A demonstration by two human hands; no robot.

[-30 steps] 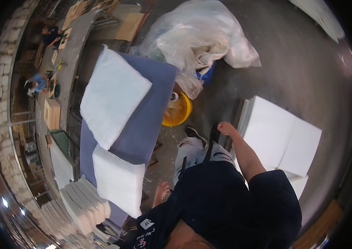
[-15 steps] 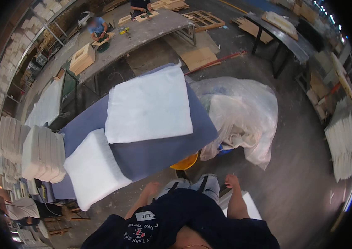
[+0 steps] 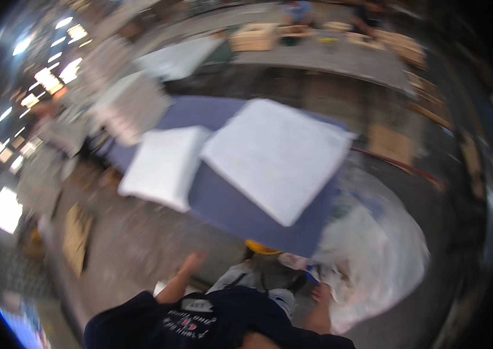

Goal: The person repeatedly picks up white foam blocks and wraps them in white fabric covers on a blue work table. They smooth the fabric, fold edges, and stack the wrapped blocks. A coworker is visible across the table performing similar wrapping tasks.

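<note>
My left hand (image 3: 193, 263) hangs low in front of my body, away from the table, with nothing seen in it. Its fingers are blurred but look loosely stretched. On the other side, my right hand (image 3: 321, 292) is next to a large clear plastic bag (image 3: 389, 244) of pale material; whether they touch I cannot tell. Its fingers look apart, and I see no object in them. Ahead, a white square padding sheet (image 3: 281, 157) lies on a blue-grey table (image 3: 229, 203). To its left sits a thick white stack of padding (image 3: 165, 166).
More pale stacks (image 3: 133, 107) rise past the table's left end. A yellow round object (image 3: 262, 247) shows under its near edge. Further off, two people work at a long grey workbench (image 3: 333, 64) with wooden frames (image 3: 254, 38). A board (image 3: 77, 238) is at the left.
My view has swung left, so the table and padding appear turned and shifted right. My right hand now appears beside the plastic bag. The padding seems to lie as before.
</note>
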